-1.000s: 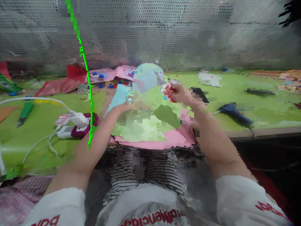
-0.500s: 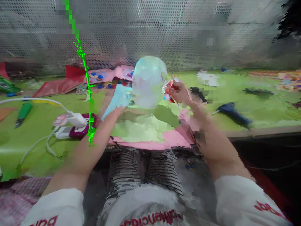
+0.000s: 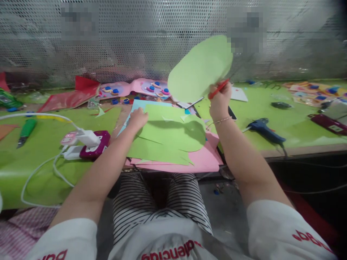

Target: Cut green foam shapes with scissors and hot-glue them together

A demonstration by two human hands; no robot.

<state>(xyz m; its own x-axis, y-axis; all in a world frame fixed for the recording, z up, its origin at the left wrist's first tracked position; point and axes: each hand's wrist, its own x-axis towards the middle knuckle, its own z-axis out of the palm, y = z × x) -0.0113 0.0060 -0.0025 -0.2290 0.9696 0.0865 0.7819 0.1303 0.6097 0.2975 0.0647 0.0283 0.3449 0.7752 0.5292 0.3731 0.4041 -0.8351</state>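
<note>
Raised above the right part of the paper stack, my right hand (image 3: 221,102) is closed around red-handled scissors (image 3: 219,89) and a rounded light-green paper cutout (image 3: 199,70). The cutout tilts up in front of the mesh, and the scissor blades are mostly hidden. My left hand (image 3: 138,118) is closed at the upper left edge of a green paper sheet (image 3: 170,131), its fingertips partly hidden. Under the green sheets lie pink paper (image 3: 204,159) and light-blue paper (image 3: 153,102). Small green scraps (image 3: 187,117) rest on top.
To the left are a purple power socket (image 3: 93,153) with white plugs and cables, and a green utility knife (image 3: 26,131). A blue glue gun (image 3: 264,131) lies at right, near a dark red box (image 3: 328,123). Decorated pink pieces (image 3: 151,87) line the back by the mesh partition (image 3: 130,43).
The rounded cutout has moved from the middle, between my hands, up and to the right in my right hand. My left hand rests at the green sheet's edge. The earlier frame is badly smeared.
</note>
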